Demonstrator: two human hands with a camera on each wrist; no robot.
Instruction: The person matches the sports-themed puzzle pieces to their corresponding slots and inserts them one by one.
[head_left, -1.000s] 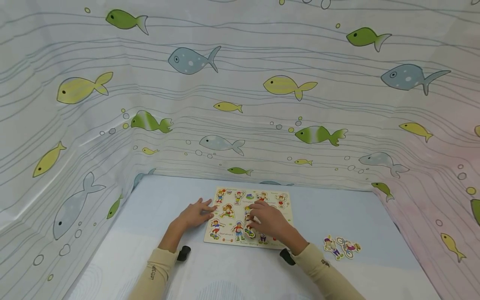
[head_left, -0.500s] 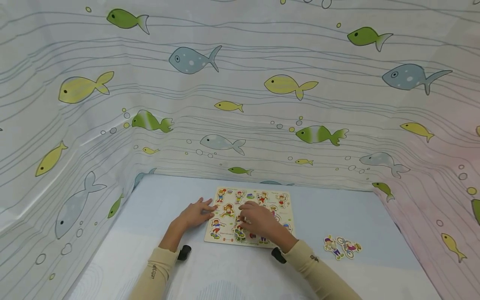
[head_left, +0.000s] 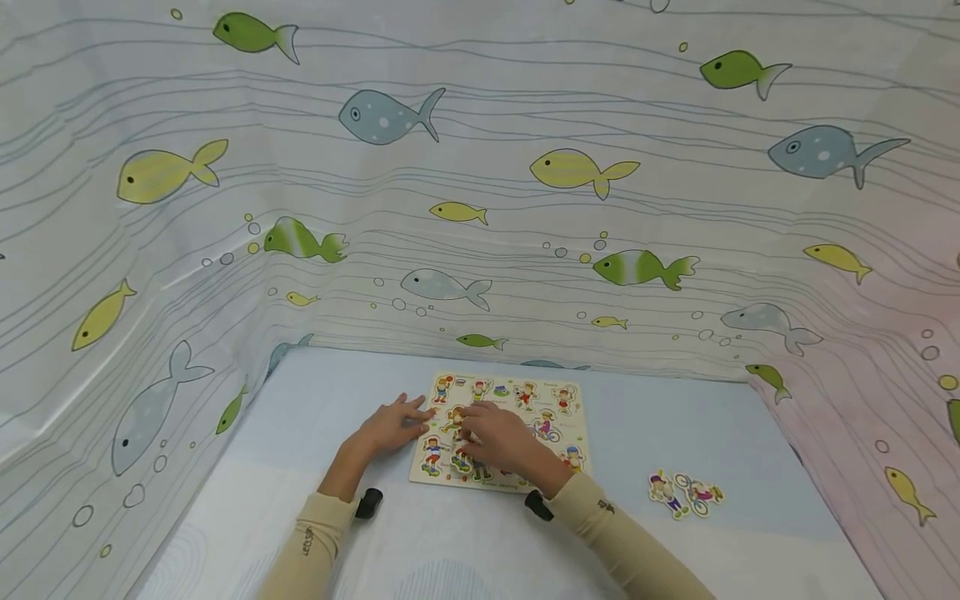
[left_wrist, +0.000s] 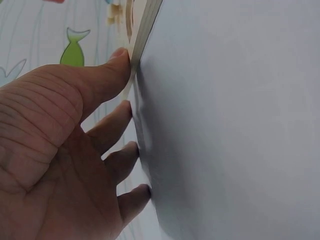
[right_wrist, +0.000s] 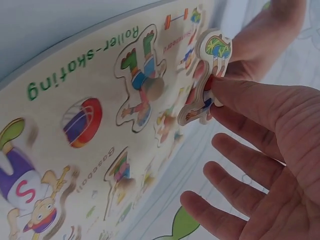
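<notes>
A wooden peg-style puzzle board printed with sports figures lies on the table. My right hand is over its left half and pinches a skateboarder puzzle piece between thumb and index finger. In the right wrist view this piece is tilted and held off the board, with the other fingers spread loosely. My left hand is at the board's left edge, its thumb against that edge in the left wrist view. The other left fingertips touch the table surface, fairly straight.
Two loose puzzle pieces lie to the right of the board: a figure in a purple cap and a cyclist, side by side and touching or overlapping. A fish-printed cloth wall encloses the table at the back and sides.
My right hand has moved left across the board, carrying the skateboarder puzzle piece from near the middle to the lower left. My left hand stays at the edge.
</notes>
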